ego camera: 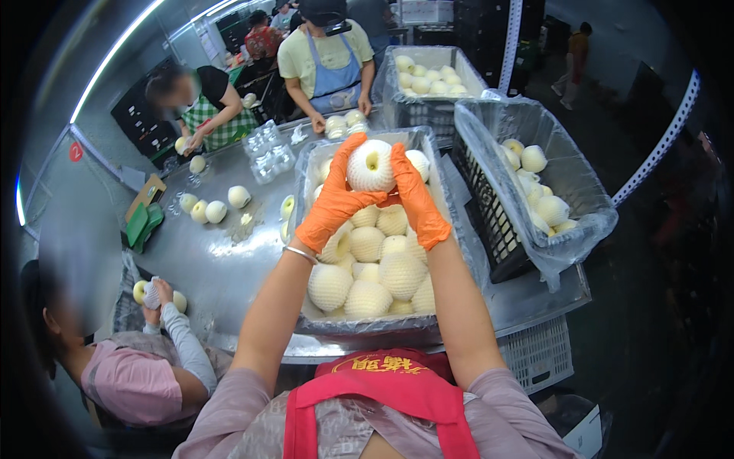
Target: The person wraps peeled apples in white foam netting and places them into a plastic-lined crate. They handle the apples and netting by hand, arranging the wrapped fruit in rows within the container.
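Both my hands wear orange gloves and hold one pale round fruit in a white foam net [371, 166] above a lined crate. My left hand [338, 198] grips its left side and my right hand [417, 201] its right side. The fruit's hollow end shows between my fingers. Below, the crate with a plastic liner [373, 326] is filled with more pale fruits in foam nets [367, 298], lying close together. Part of the crate's far end is hidden by my hands. A silver bangle sits on my left wrist.
Two more lined crates, one upright [438, 94] and one tilted [573, 229], hold netted fruits at the right. Loose fruits [216, 212], clear plastic trays [266, 152] and a green object [143, 224] lie on the metal table [229, 269]. Several co-workers stand around, some handling fruits.
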Demonstrator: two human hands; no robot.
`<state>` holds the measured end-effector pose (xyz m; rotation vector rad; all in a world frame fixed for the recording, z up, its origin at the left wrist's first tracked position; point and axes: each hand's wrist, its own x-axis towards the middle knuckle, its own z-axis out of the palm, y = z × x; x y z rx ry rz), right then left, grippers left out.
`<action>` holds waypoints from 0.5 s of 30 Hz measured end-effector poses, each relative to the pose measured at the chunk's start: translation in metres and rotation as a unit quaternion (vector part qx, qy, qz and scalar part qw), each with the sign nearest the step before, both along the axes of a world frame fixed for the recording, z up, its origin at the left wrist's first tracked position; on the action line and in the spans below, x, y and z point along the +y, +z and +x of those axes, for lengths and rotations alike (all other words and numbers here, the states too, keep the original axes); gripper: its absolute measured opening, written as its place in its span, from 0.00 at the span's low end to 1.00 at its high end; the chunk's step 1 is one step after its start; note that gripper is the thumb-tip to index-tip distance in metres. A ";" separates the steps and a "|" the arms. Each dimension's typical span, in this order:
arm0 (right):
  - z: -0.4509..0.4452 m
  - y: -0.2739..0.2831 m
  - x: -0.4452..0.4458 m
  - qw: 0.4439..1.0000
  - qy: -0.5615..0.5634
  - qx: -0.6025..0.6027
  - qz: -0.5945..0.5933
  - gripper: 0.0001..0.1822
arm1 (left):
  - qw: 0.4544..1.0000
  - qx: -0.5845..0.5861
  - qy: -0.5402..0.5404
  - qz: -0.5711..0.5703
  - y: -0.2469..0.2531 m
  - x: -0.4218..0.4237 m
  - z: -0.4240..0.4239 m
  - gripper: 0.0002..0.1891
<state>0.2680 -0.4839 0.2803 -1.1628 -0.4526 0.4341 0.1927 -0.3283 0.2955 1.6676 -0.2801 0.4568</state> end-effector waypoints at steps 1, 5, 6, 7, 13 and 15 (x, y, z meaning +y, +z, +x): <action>-0.001 0.003 -0.001 0.999 0.016 -0.003 0.044 0.43 | 1.000 -0.008 0.019 0.008 -0.002 -0.004 -0.001 0.57; 0.020 -0.041 0.033 0.982 -0.160 -0.089 0.050 0.47 | 0.994 0.022 0.042 -0.096 -0.004 -0.034 0.013 0.50; 0.023 -0.047 0.039 0.961 -0.230 -0.151 -0.004 0.46 | 0.970 -0.034 -0.053 -0.234 -0.023 -0.020 0.026 0.48; 0.025 -0.055 0.044 0.934 -0.288 -0.204 -0.057 0.46 | 0.966 -0.046 -0.046 -0.251 -0.033 -0.014 0.032 0.46; -0.017 -0.023 0.019 0.881 -0.296 -0.260 -0.262 0.33 | 0.962 0.112 0.074 -0.238 -0.053 -0.029 0.026 0.40; -0.024 -0.019 0.019 0.859 -0.281 -0.280 -0.324 0.29 | 0.945 0.136 0.101 -0.281 -0.049 -0.030 0.017 0.32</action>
